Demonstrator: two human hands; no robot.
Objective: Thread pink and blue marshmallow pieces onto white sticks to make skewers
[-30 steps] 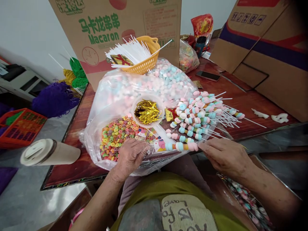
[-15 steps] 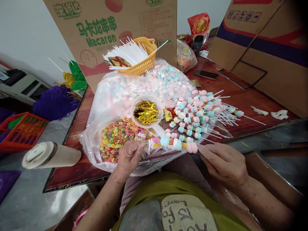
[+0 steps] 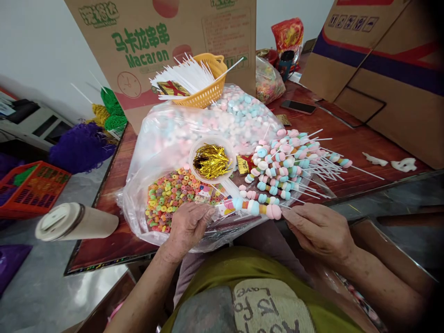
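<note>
My right hand (image 3: 321,230) pinches the stick end of a candy skewer (image 3: 255,207) loaded with blue, white and pink marshmallow pieces, held level over the bag's near edge. My left hand (image 3: 188,224) is closed at the skewer's pointed tip, fingers pinched on something small I cannot make out, resting on the clear bag of coloured ring candies (image 3: 167,194). A pile of finished skewers (image 3: 287,164) lies just beyond on the brown table (image 3: 350,143). A white bowl of gold twist ties (image 3: 211,160) sits on the bag.
A large bag of pastel marshmallows (image 3: 211,125) fills the middle, with a yellow basket of white sticks (image 3: 199,85) on it. A "Macaron" carton (image 3: 156,46) stands behind, another carton (image 3: 388,69) at right. A phone (image 3: 298,107), a lidded cup (image 3: 74,222) and a red basket (image 3: 31,189) are nearby.
The skewer's tip has moved left toward my left hand, and the left fingers have closed in at it. The right hand shifted slightly with the stick.
</note>
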